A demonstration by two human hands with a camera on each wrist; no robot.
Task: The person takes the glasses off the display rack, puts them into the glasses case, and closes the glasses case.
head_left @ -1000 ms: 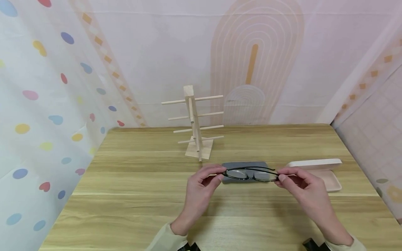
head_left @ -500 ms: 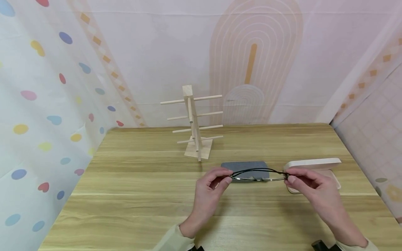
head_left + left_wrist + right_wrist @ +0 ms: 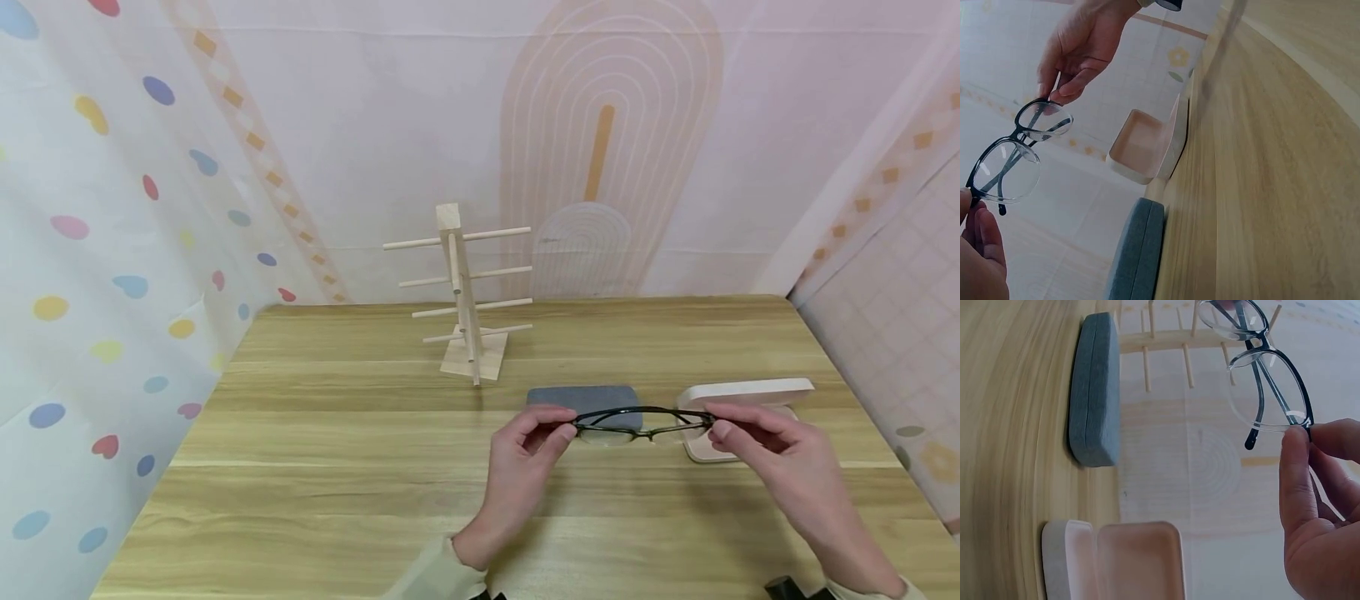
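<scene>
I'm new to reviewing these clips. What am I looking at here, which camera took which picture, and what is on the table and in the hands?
There is no machine here: a person works with two bare hands and wears three cameras. The wide picture comes from the head camera, looking down at a wooden table. The other two come from cameras on the left and right wrists, so they look tilted. On the table stand a wooden rack with bare pegs, a closed grey case and an open pink case. The left hand and the right hand each pinch one end of a pair of black-rimmed glasses, held above the table in front of the cases. The temples appear folded.
</scene>
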